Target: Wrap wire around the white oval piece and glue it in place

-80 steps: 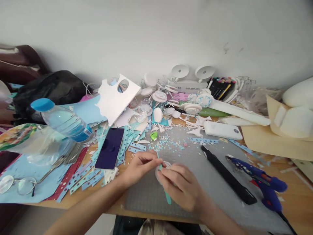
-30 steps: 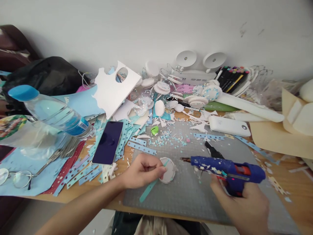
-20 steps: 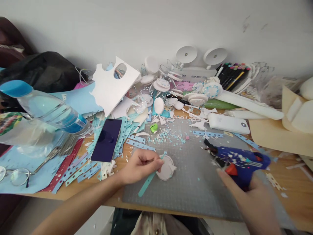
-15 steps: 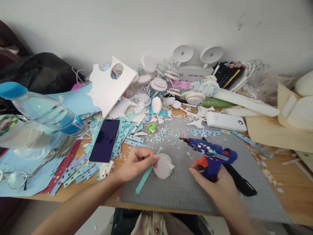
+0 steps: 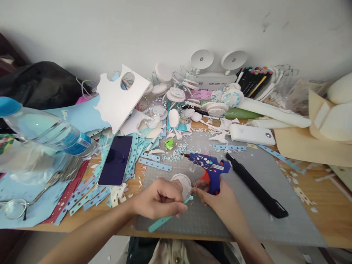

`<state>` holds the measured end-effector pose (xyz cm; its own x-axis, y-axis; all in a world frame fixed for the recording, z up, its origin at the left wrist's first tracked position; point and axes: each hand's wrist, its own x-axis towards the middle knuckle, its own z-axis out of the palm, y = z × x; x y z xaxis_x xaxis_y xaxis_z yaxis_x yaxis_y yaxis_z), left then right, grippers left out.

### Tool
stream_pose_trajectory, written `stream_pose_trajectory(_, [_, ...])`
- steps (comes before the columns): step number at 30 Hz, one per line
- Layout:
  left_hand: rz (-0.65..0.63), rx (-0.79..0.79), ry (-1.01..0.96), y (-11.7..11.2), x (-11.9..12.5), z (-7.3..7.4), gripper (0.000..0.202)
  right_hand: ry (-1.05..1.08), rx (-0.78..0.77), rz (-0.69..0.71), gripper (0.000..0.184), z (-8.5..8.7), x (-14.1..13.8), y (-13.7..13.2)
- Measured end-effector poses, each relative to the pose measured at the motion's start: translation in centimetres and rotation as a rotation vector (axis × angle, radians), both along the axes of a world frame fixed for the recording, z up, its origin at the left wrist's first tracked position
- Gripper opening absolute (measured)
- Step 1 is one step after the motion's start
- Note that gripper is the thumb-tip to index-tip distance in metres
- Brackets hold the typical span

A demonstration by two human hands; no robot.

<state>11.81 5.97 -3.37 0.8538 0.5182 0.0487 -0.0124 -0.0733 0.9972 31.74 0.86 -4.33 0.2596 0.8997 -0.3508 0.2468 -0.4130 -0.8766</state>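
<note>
My left hand is closed around a flat teal stick, whose narrow tip carries a small pale blue bit. Just beyond those fingers lies a round white disc with a raised rim, partly covered by the hand. My right hand is wrapped round the handle of a blue glue gun with an orange trigger. Its nozzle points left above the mat, and a red light glows on the body. Right thumb and fingertips come close to the disc's edge; whether they touch it I cannot tell.
A grey cutting mat bears a black utility knife and scattered confetti. At left are a phone, a water bottle and punched paper strips. White discs, foam scraps, a power bank and markers crowd the back.
The glue gun and my right hand have moved left, toward the disc, uncovering the utility knife. My left hand has turned and come nearer, tilting the teal stick flatter.
</note>
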Motion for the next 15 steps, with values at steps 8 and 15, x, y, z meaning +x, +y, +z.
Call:
stream_pose_trajectory(8, [-0.082, 0.032, 0.043, 0.1, 0.3, 0.0, 0.042, 0.034, -0.006, -0.024, 0.030, -0.2, -0.3, -0.1])
stream_pose_trajectory(15, [-0.056, -0.007, 0.044, 0.3, 0.1, -0.3, 0.042, -0.318, 0.156, -0.177, 0.036, 0.2, 4.6, 0.1])
